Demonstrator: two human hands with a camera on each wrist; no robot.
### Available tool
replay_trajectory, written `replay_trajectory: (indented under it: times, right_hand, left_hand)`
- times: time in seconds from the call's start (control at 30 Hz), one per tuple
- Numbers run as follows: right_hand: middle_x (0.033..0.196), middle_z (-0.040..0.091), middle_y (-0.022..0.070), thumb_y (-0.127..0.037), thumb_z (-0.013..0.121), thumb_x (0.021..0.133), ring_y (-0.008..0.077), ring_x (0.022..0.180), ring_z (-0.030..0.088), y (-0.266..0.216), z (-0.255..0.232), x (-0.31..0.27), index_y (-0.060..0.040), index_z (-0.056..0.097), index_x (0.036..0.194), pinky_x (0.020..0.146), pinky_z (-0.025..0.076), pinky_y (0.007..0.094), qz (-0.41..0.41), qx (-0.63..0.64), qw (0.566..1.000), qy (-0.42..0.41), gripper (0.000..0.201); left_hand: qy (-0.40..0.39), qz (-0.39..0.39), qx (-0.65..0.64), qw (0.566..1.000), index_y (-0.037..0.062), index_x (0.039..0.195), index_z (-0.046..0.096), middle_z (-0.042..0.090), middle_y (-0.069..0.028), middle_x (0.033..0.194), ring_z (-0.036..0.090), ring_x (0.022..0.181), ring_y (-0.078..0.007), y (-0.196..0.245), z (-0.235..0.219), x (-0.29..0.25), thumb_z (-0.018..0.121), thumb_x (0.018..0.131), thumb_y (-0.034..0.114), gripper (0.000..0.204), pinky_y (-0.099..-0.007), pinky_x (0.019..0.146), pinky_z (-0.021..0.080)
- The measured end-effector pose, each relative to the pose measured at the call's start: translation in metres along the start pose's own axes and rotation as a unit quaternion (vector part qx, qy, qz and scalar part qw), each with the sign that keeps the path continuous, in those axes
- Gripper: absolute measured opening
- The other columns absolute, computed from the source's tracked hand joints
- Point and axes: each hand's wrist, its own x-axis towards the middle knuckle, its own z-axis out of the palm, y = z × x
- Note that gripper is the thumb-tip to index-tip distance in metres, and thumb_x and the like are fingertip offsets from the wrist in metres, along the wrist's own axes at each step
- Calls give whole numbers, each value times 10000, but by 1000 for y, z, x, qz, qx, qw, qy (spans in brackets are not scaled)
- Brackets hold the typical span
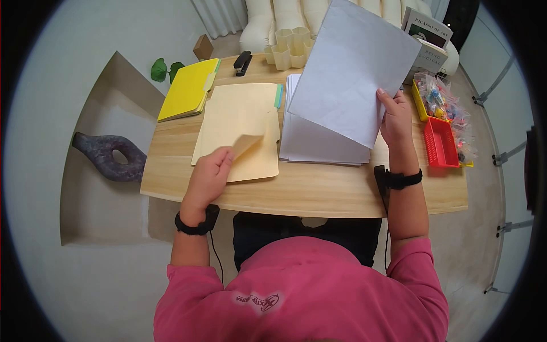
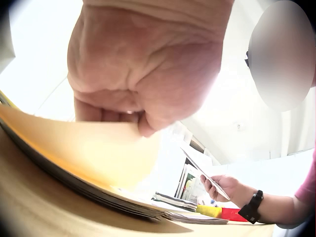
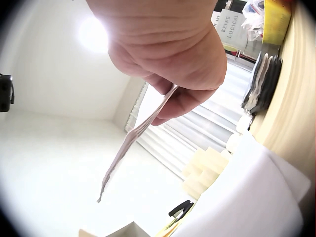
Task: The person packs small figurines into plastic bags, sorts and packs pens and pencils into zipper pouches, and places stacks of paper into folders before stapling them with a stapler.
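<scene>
My left hand [image 1: 212,174] pinches the near edge of a cream folder [image 1: 242,105], whose cover curls up under the fingers; in the left wrist view the hand [image 2: 148,64] holds the lifted cover [image 2: 113,148] above a stack of folders. My right hand [image 1: 396,119] grips white paper [image 1: 359,68] by its right edge, raised and tilted over a white paper stack [image 1: 325,142]. The right wrist view shows that hand [image 3: 168,54] with the thin sheets [image 3: 129,140] between thumb and fingers.
Yellow folders [image 1: 188,88] lie at the left, a black stapler [image 1: 243,63] and a cream honeycomb holder [image 1: 289,50] at the back. On the right stand a red basket [image 1: 440,142], a yellow basket [image 1: 420,102] with bagged items, and books [image 1: 430,37].
</scene>
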Motion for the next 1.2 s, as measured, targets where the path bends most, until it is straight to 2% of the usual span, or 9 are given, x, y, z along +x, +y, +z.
replay_trajectory:
  times: [0.1,0.13,0.23,0.33,0.47,0.53,0.77,0.93,1.2]
  right_hand:
    - [1241,742,129,-58,690,1034,189,1084,713,3,4,1,39,631,1335,995,554,339,19,-1,1000,-9,322]
    - [1228,745,131,-53,688,1026,191,1068,716,3,9,0,45,636,1326,985,558,338,42,-3,999,-16,319]
    - [1206,750,131,-47,690,1008,194,1046,720,4,32,1,54,645,1309,965,565,335,103,-34,993,-38,321]
    - [1102,754,128,-69,706,974,210,911,734,1,86,-2,66,661,1281,821,600,354,186,-127,973,-55,338]
    - [1042,746,130,-92,732,955,217,824,729,23,146,-1,59,670,1283,693,595,378,284,-235,921,-127,366]
    - [1080,741,148,-98,739,957,259,859,734,50,171,4,58,676,1283,711,587,399,322,-253,903,-130,367]
    - [1112,724,147,-83,735,968,288,939,730,111,217,2,24,685,1241,792,599,472,375,-298,868,-131,297]
    - [1122,725,145,-68,732,977,296,967,735,116,227,-8,25,684,1229,814,617,491,396,-301,857,-132,272]
    - [1143,729,168,-90,691,1017,296,948,761,106,228,-16,44,639,1294,817,651,461,382,-343,846,-143,313]
  left_hand:
    - [303,80,-148,938,0,1129,681,695,-17,933,636,881,-86,-25,14,0,551,1159,238,273,-252,797,516]
    - [312,82,-150,935,0,1129,681,695,-17,933,636,881,-86,-30,11,1,551,1159,238,273,-252,797,516]
    - [435,69,-484,756,5,1198,649,718,-31,1124,658,1002,-109,-41,-11,-12,555,1155,218,237,-255,859,528]
    - [463,121,-515,711,-9,1262,645,721,-72,1187,670,1086,-137,-45,-30,-28,578,1143,207,255,-287,921,545]
    - [476,82,-422,767,-29,1310,641,721,-100,1220,674,1136,-170,-69,-21,-30,627,1109,150,270,-328,977,547]
    - [393,33,-299,869,-68,1327,645,727,-120,1251,676,1142,-181,-117,-12,-26,671,1070,99,307,-349,995,542]
    - [362,1,-355,862,-105,1205,710,764,-111,1174,682,1062,-155,-129,-3,-27,697,1057,119,269,-341,975,540]
    - [346,-36,-350,870,-41,1160,720,763,-70,999,719,776,-116,-139,2,-28,668,1085,166,226,-275,637,585]
    - [349,-61,-326,876,-16,1041,752,743,-21,859,669,715,-71,-137,2,-31,707,1073,234,256,-252,603,543]
